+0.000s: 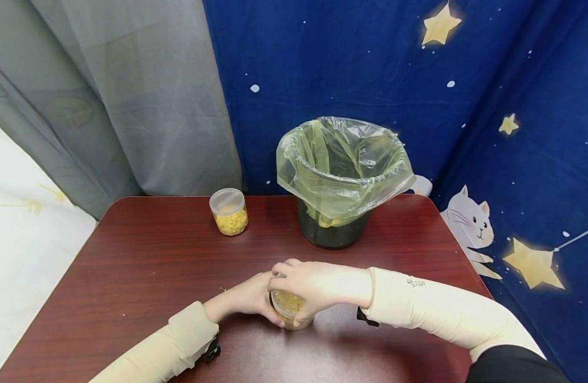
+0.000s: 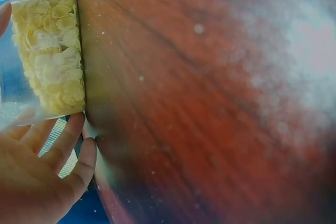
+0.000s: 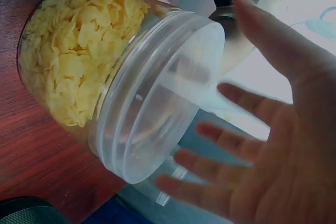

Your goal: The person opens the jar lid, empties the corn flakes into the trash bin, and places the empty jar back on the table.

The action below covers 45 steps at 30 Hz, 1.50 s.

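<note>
A clear plastic jar (image 1: 288, 302) stands upright near the front middle of the table. Yellow flakes (image 3: 84, 51) fill much of it, and a translucent screw lid (image 3: 173, 108) sits on top. My left hand (image 1: 252, 294) holds the jar around its left side, thumb in front. In the left wrist view, the fingers (image 2: 68, 150) of that hand reach along its wall down to the base. Over the lid is my right hand (image 1: 318, 284); the right wrist view shows its fingers (image 3: 226, 169) spread and a little apart from the lid.
A second lidded jar (image 1: 231, 213) of yellow flakes stands at the back left of the table (image 1: 145, 255). Back right of the hands is a black bin (image 1: 329, 234) lined with a pale green plastic bag (image 1: 342, 194). Curtains (image 1: 361, 64) hang right behind the table.
</note>
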Tool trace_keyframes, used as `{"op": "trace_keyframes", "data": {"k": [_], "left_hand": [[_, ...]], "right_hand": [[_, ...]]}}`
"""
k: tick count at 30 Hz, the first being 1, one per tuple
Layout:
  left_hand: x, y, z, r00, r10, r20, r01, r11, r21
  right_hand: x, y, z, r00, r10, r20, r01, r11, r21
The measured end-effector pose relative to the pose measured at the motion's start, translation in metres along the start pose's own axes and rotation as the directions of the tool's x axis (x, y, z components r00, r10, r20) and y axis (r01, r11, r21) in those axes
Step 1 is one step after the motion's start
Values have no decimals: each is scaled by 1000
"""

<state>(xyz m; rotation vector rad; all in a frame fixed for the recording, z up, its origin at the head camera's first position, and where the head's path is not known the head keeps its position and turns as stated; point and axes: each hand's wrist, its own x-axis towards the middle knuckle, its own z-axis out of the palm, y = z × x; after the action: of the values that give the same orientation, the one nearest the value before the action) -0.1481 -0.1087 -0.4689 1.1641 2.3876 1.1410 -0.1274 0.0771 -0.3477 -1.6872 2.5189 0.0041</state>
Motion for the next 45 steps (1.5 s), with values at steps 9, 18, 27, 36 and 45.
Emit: {"op": "trace_keyframes", "data": {"k": [9,18,27,36,45], "left_hand": [[1,-3,3,1000,-23,-4,23,1000,-16],[1,-3,3,1000,-3,-2,3,999,-39],[1,-3,3,1000,-1,-4,1,997,-71],[1,-3,3,1000,1,-10,-2,999,-50],[1,-4,3,1000,12,-2,-12,998,-63]], "right_hand": [[4,-8,-1,946,321,54,-310,939,-148],[7,-15,-1,915,396,79,-377,908,-184],[10,-12,1,930,355,94,-335,925,-179],[10,-9,1,943,309,121,-291,945,-149],[12,-7,-1,959,240,149,-215,963,-163]]}}
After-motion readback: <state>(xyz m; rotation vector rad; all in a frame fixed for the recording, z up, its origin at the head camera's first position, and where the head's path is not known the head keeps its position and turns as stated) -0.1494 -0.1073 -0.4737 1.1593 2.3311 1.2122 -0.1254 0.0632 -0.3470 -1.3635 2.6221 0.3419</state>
